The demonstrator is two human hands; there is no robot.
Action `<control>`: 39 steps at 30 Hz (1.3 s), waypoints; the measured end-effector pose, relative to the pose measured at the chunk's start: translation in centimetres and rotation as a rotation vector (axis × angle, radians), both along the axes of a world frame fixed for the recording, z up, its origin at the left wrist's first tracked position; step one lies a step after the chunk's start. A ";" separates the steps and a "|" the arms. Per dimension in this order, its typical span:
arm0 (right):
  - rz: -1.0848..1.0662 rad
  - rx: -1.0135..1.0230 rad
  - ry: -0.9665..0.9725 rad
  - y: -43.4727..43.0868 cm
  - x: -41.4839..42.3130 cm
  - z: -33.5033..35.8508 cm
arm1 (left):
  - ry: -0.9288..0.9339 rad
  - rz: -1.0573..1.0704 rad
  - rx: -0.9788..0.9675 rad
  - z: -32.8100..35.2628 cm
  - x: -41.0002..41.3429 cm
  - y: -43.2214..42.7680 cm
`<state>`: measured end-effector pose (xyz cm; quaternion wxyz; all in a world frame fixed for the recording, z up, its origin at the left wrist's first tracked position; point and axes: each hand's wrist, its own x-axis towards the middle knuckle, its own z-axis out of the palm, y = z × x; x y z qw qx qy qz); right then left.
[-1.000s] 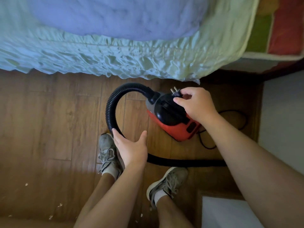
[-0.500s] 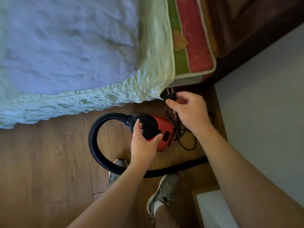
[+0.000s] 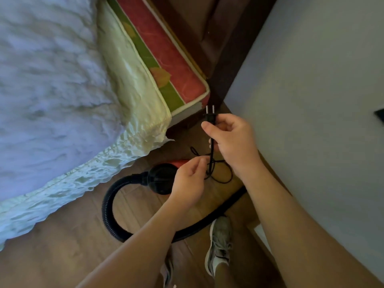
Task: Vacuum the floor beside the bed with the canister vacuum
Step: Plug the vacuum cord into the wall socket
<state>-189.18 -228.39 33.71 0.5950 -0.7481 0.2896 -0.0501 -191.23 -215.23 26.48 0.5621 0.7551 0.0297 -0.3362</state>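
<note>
Head view: the red and black canister vacuum (image 3: 160, 179) sits on the brown wooden floor (image 3: 62, 246) beside the bed's pale green ruffled sheet (image 3: 128, 80). The left hand (image 3: 187, 181) hides most of it, leaving only its black dome and a sliver of red. Its black ribbed hose (image 3: 108, 204) loops over the floor and passes behind both forearms. The right hand (image 3: 232, 142) is above and right of the vacuum. Its grip pinches the thin black power cord (image 3: 211, 161) just below the black two-pin plug (image 3: 210, 115), prongs up. The left grip curls onto the same cord lower down, but the contact is hard to make out. The cord's tangle lies beside the vacuum. A grey laced shoe (image 3: 220, 235) stands near the hose. A dark object (image 3: 379, 116) is cut off at the right edge.
</note>
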 end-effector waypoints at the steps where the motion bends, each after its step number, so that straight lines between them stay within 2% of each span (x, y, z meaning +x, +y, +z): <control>1: -0.027 0.001 -0.003 -0.3 -0.2 0.3 | 0.000 -0.028 -0.009 0.4 -0.1 -0.2; 11: -0.290 -0.034 -0.049 -3.9 -3.0 2.1 | -0.025 -0.266 -0.062 1.5 -0.1 -1.8; 22: -0.553 -0.026 -0.060 -9.3 -8.8 2.5 | -0.059 -0.454 -0.072 2.3 -2.3 -7.4; 39: -0.891 -0.029 -0.047 -18.0 -15.5 2.4 | -0.111 -0.637 -0.083 3.8 -6.4 -17.2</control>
